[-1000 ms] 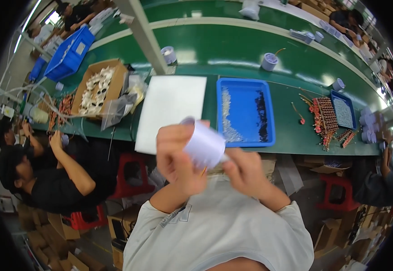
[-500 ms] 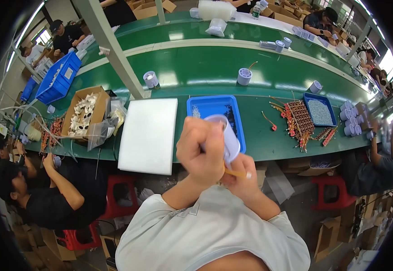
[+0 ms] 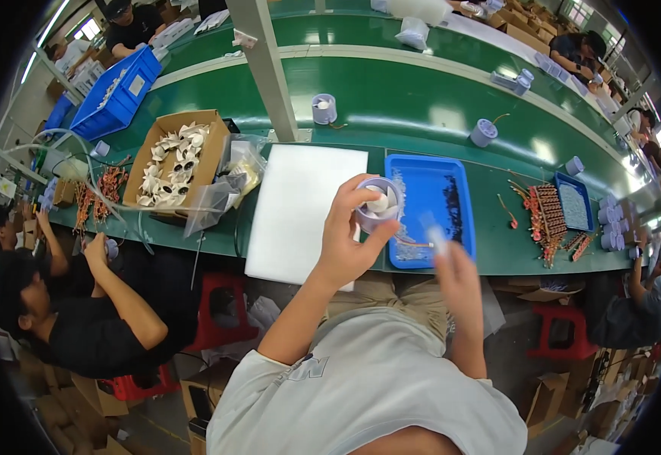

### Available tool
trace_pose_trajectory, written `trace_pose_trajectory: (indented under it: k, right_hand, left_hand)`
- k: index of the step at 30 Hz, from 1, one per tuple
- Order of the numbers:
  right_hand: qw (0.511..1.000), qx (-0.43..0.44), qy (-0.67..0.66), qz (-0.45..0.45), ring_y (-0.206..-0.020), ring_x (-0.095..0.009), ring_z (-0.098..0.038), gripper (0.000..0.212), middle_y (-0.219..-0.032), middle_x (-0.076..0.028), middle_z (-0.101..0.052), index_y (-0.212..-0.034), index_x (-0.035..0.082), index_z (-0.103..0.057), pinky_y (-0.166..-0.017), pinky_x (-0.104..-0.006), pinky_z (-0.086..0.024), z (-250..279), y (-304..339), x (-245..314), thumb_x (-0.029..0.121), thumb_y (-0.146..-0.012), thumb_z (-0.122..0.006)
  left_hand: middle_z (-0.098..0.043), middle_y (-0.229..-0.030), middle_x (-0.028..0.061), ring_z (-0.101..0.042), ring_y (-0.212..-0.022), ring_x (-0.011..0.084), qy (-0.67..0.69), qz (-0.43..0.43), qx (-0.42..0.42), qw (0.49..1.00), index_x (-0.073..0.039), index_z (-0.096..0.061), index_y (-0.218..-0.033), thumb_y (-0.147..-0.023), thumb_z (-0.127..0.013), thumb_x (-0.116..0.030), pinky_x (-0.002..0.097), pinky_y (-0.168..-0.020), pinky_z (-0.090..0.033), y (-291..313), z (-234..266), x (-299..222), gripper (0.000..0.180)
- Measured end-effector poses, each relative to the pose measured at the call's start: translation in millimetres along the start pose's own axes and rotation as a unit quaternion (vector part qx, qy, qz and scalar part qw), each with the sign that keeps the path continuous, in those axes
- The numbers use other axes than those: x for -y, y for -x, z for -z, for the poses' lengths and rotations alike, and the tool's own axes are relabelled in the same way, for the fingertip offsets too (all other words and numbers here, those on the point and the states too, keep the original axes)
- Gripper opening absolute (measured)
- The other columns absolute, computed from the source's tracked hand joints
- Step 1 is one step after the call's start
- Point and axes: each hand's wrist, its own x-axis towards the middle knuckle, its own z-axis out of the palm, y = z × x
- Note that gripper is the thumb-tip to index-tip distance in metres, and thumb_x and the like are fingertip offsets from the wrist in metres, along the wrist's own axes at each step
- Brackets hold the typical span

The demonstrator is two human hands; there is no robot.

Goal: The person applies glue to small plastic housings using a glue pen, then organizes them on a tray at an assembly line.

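My left hand [image 3: 349,241] is closed round a lavender cylindrical fan housing [image 3: 368,225], its open end tilted up. Inside the housing sits a white bladed impeller [image 3: 378,202]. A thin reddish wire [image 3: 414,243] runs out from it to the right, over the edge of the blue tray [image 3: 421,264]. My right hand [image 3: 459,279], smeared by motion, is closed on a pale, stick-like piece [image 3: 434,233] above the tray's near part; its exact kind is blurred. Small clear bits and black bits [image 3: 452,208] lie in the tray.
White foam sheets [image 3: 304,212] lie left of the tray, beside a cardboard box [image 3: 217,129] of white impellers. Rightward are wired red-brown parts [image 3: 547,216] and a smaller blue tray [image 3: 560,182]. A metal post [image 3: 266,68] rises behind the foam. Co-workers sit on both sides.
My hands have moved apart. The left now holds the housing with its impeller end showing; the right has left the housing and moved right with the pale piece. The view has shifted left.
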Motion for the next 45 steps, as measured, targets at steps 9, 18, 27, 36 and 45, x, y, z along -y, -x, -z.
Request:
trace_pose_trajectory:
  k: [9,18,27,36,45]
  right_hand:
    - [0.926,-0.021,-0.362,0.111,-0.049,-0.005,-0.035,0.026,-0.059,0.0,-0.039,-0.107,-0.003,-0.044,-0.046,-0.0195,-0.034,-16.2,-90.3,58.9,0.019,-0.096,-0.036]
    - [0.767,0.131,-0.628,-0.021,-0.044,-0.005,-0.024,0.032,-0.055,0.0,-0.035,-0.104,-0.002,-0.044,-0.037,-0.0217,-0.021,1.6,-96.0,11.9,0.028,-0.095,-0.038]
    - [0.883,0.048,-0.461,-0.077,-0.046,-0.004,-0.03,0.02,-0.056,0.002,-0.039,-0.102,-0.001,-0.048,-0.041,-0.0196,-0.024,35.0,-54.3,-15.9,0.015,-0.094,-0.039]
    - [0.889,-0.048,-0.439,-0.123,-0.046,-0.004,-0.029,0.022,-0.058,0.0,-0.038,-0.103,-0.002,-0.046,-0.04,-0.0193,-0.025,47.8,-25.6,-35.4,0.018,-0.095,-0.039]
    - [0.969,-0.174,-0.173,-0.021,-0.057,-0.005,-0.041,0.018,-0.064,0.001,-0.047,-0.105,0.0,-0.046,-0.051,-0.0182,-0.031,24.2,-39.2,-61.8,0.001,-0.087,-0.049]
  left_hand:
    - [-0.054,-0.115,0.0161,-0.052,-0.105,0.0304,-0.313,-0.179,0.105,0.927,-0.008,-0.035,-0.118,-0.059,-0.079,-0.004,0.0379,-0.089,-0.042,-34.5,39.6,10.1,0.073]
    - [-0.052,-0.111,0.0147,-0.05,-0.101,0.0303,-0.435,-0.056,0.11,0.892,-0.002,-0.046,-0.118,-0.061,-0.079,-0.011,0.0376,-0.087,-0.042,-78.1,64.5,12.2,0.067]
    - [-0.046,-0.114,0.015,-0.043,-0.103,0.0345,-0.712,0.013,0.222,0.666,-0.007,-0.043,-0.126,-0.061,-0.076,-0.015,0.0394,-0.09,-0.04,-208.7,114.4,105.3,0.073]
    - [-0.057,-0.101,0.0125,-0.05,-0.101,0.0314,-0.608,0.007,0.293,0.738,-0.009,-0.052,-0.114,-0.061,-0.077,-0.021,0.0376,-0.096,-0.036,-235.0,91.0,138.6,0.06]
    - [-0.051,-0.117,0.0135,-0.053,-0.103,0.0194,-0.22,-0.031,0.045,0.974,0.0,-0.044,-0.125,-0.074,-0.067,0.0,0.0259,-0.088,-0.043,-156.6,51.5,7.5,0.056]
